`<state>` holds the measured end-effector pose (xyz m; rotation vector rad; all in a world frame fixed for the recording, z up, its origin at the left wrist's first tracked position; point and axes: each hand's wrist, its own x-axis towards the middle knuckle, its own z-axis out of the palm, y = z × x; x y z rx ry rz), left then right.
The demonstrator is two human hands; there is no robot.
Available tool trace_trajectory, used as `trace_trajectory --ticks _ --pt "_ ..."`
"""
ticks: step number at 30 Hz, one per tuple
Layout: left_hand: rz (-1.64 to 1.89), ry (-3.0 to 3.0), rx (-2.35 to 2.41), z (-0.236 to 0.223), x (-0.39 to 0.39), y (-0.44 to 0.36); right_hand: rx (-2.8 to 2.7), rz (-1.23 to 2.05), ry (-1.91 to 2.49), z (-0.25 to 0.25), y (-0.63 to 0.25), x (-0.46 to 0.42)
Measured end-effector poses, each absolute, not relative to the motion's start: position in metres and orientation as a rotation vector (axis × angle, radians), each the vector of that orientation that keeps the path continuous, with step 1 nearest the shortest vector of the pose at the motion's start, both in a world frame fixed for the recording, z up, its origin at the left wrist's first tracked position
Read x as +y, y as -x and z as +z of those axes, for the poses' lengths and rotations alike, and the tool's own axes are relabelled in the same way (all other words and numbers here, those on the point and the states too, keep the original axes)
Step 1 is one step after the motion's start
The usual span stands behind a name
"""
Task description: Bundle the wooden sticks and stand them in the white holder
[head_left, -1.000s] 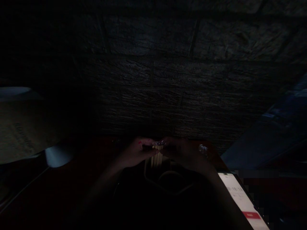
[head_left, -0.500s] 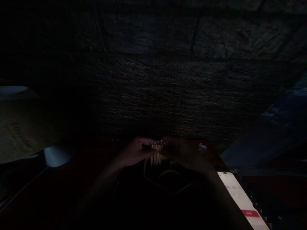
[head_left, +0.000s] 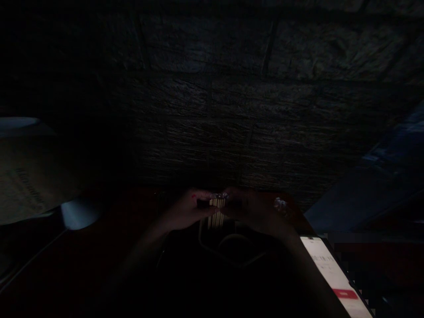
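Note:
In the dim head view, a bundle of thin pale sticks (head_left: 216, 217) stands roughly upright between my hands. Shiny crinkled material (head_left: 221, 195), perhaps clear plastic, sits at its top end. My left hand (head_left: 189, 206) is closed on the bundle from the left, its thumb and fingers meeting the sticks. From the right, my right hand (head_left: 247, 208) is closed on the same bundle, its fingers mostly lost in shadow. Below lies a dark shape with a faint angular outline (head_left: 243, 266); what it is I cannot make out.
A lit phone (head_left: 326, 269) lies right of my right forearm. A small shiny crumpled piece (head_left: 280, 204) rests near the back right of the reddish table (head_left: 129, 198). A beige lettered object (head_left: 29, 176) and a pale rounded thing (head_left: 79, 215) are at left. Behind rises a brick-patterned wall (head_left: 185, 97).
Both hands stay in place on the stick bundle. The shiny material at its top has shifted slightly; the view has barely moved.

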<state>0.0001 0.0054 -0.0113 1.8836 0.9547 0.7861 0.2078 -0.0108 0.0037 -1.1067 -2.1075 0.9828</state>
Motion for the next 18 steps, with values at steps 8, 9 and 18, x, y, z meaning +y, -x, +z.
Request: trace_trajectory --ticks 8,9,18 --pt "0.791 -1.881 0.970 -0.0098 0.0036 -0.0009 -2.144 0.936 1.110 -0.0005 -0.2068 -0.0085" --pt "0.792 -1.878 0.983 -0.0090 0.0034 -0.0010 -2.142 0.924 1.110 -0.0009 -0.2062 -0.0087" --pt "0.796 -1.924 1.003 -0.0069 0.0027 -0.0010 -2.218 0.709 1.211 0.0057 -0.1984 -0.0143"
